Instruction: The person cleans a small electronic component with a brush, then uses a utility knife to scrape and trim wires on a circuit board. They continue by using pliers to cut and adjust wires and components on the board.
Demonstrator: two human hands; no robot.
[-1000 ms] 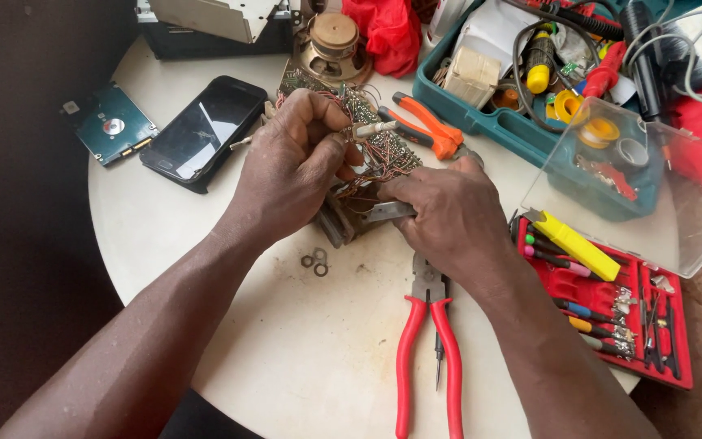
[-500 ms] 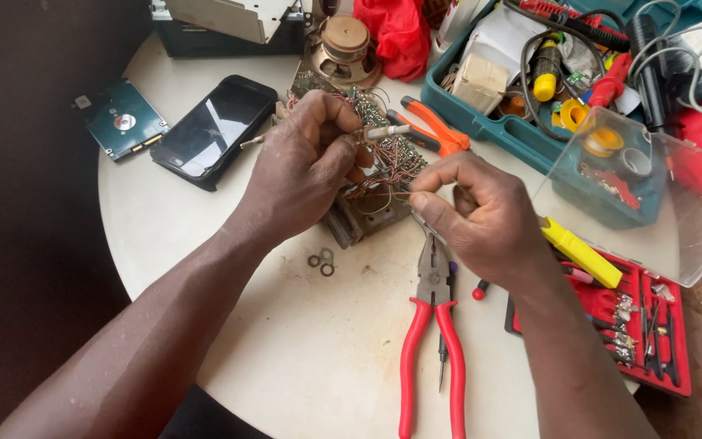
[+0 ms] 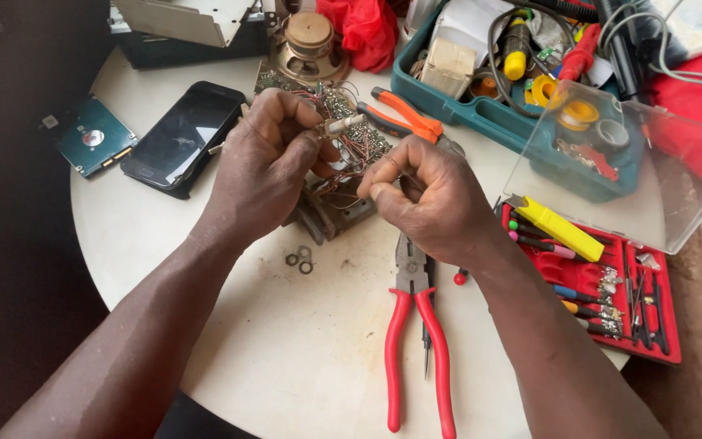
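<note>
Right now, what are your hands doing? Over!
Left hand gripping the wired circuit board. Right hand pinching a thin wire off it. Red pliers lie near the right wrist, three small washers below the left hand.

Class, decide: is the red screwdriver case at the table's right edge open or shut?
Open: the red screwdriver case has its clear lid raised, leaving the small drivers inside uncovered.

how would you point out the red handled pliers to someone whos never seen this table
Start at the round white table and find the right hand. Just below it lie the pliers, jaws toward the hand, handles toward the table's near edge. Its long red handles set it apart from the smaller orange-handled cutters farther back.
</note>
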